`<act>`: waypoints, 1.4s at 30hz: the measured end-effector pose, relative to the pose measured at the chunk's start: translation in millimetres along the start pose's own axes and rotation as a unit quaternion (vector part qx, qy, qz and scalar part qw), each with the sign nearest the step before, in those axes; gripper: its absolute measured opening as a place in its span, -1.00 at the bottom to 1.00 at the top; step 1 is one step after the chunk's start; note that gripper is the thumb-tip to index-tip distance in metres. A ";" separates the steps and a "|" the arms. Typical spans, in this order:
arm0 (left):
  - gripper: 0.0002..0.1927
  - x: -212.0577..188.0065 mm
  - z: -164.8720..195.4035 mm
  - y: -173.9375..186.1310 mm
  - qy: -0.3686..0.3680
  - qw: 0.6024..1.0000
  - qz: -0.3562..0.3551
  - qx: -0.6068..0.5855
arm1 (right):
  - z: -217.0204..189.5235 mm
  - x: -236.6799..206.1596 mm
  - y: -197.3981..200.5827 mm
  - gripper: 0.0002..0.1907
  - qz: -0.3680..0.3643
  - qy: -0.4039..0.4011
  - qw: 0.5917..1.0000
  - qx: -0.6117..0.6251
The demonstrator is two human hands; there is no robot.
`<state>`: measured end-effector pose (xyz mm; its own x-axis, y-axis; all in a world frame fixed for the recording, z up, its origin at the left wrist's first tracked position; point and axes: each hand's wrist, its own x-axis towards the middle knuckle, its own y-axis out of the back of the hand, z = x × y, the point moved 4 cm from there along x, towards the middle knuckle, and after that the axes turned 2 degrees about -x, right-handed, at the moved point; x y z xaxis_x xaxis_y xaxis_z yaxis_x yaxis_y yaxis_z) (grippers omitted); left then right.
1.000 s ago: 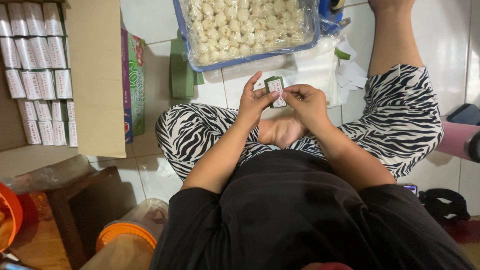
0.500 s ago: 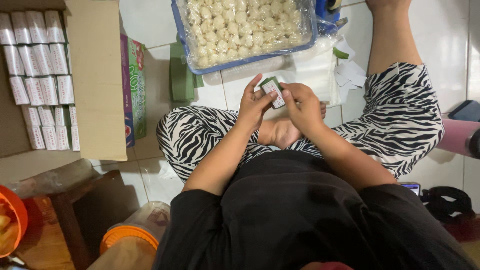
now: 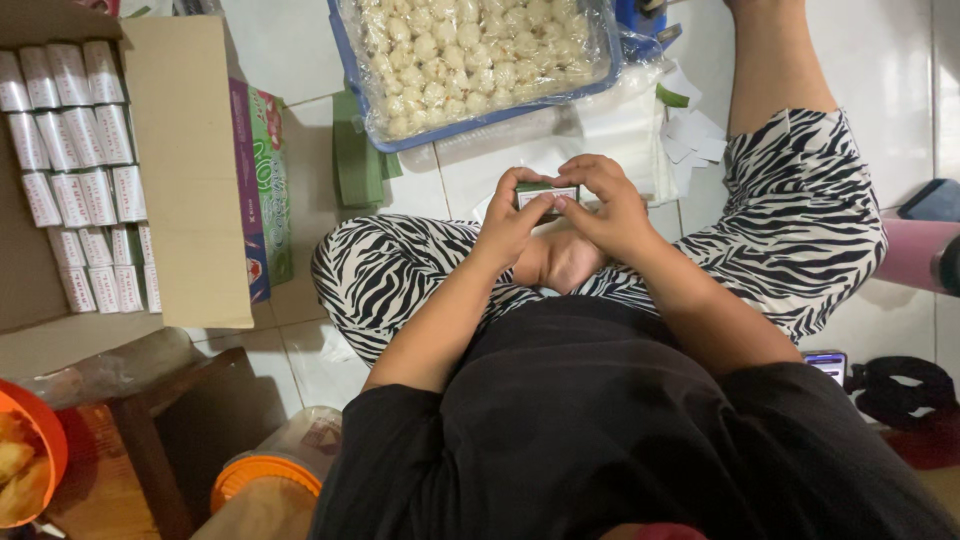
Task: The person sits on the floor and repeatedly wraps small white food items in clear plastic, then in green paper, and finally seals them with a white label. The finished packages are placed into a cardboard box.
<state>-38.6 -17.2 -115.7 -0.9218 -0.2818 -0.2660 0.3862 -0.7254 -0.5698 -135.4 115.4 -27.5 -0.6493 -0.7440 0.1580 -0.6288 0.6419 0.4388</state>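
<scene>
Left hand (image 3: pixel 510 222) and right hand (image 3: pixel 608 208) pinching a small green-and-white box (image 3: pixel 547 194) between fingertips, above crossed legs in zebra-print trousers (image 3: pixel 800 230). Just beyond, on the tiled floor (image 3: pixel 290 50), a blue tray (image 3: pixel 352 70) of pale round pieces under clear film.

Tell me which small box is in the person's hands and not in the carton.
It is the small green-and-white box, held between the left hand and the right hand above the lap. All the other small white boxes lie in rows inside the cardboard carton.
</scene>
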 end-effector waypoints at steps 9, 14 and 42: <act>-0.67 -1.1 -1.5 -1.2 -0.035 0.999 -0.006 0.020 | 20.7 -13.1 -2.8 -0.68 0.040 0.023 0.999 0.009; -0.66 -2.0 -8.8 -5.4 -0.042 0.998 0.001 0.047 | 68.0 -20.1 -37.4 -0.34 0.073 -0.141 0.940 0.303; -0.80 2.2 9.8 -1.2 0.007 0.987 0.096 0.129 | -21.7 -33.9 1.1 -0.77 0.100 0.182 0.929 -0.305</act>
<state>-41.5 -23.1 -107.9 -0.8308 -0.4223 -0.3625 0.5314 -0.7955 -0.2911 -104.7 137.3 -13.2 -0.4691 -0.7054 0.5314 -0.0796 0.6330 0.7700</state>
